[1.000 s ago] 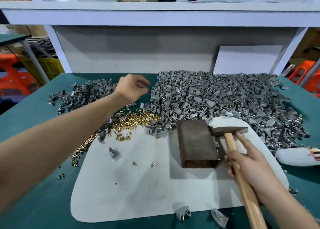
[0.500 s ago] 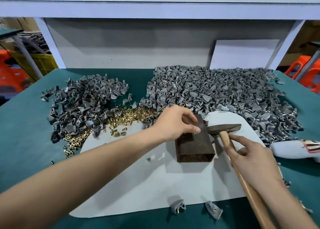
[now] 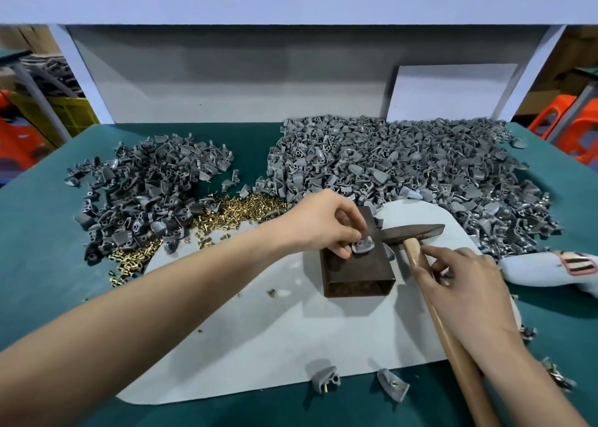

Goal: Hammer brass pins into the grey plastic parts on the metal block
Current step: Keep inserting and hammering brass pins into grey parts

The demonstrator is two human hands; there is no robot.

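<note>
Left hand pinches grey plastic part on metal block. Right hand loosely grips hammer handle. Under both hands: grey mat on green table. Brass pins left of left hand. Orange stools beyond right hand.

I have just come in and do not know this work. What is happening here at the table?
A person is setting up one piece for hammering. The left hand pinches a grey plastic part on top of the metal block. The right hand holds the hammer by its wooden handle, head low beside the block, not raised. Heaps of grey parts and brass pins lie behind.
</note>
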